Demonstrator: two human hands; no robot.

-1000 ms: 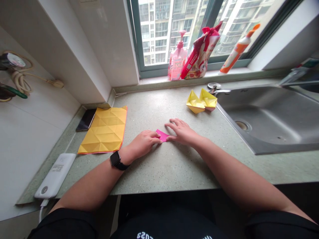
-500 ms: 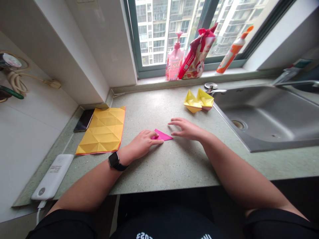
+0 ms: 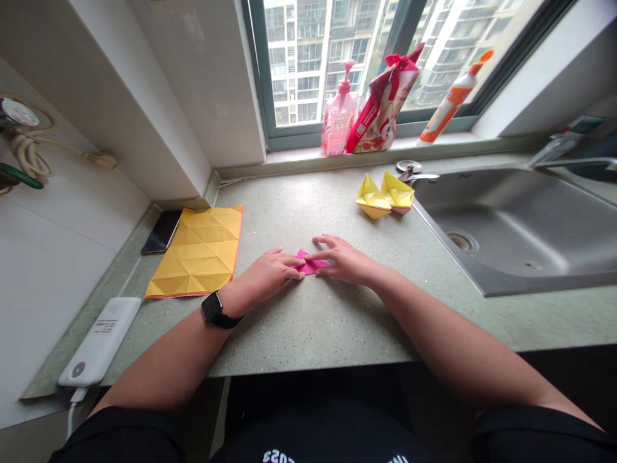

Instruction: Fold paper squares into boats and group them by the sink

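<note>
A small folded piece of pink paper (image 3: 311,265) lies on the counter between my two hands. My left hand (image 3: 270,273), with a black watch at the wrist, has its thumb and fingertips on the paper's left end, holding it down. From the right, my right hand (image 3: 349,260) reaches over the paper with its fingers apart. Its index fingertip rests on the paper's middle and its thumb is at the near right edge. Part of the paper is hidden under the fingers.
Creased yellow paper sheets (image 3: 195,254) lie at left, beside a phone (image 3: 161,231) and a white power bank (image 3: 101,341). Two yellow folded paper shapes (image 3: 373,199) stand near the steel sink (image 3: 530,257). A pink pump bottle (image 3: 339,119), a red bag and an orange bottle line the windowsill.
My right hand has moved left onto the pink paper, which it was beside before. My left hand has shifted slightly left on the paper.
</note>
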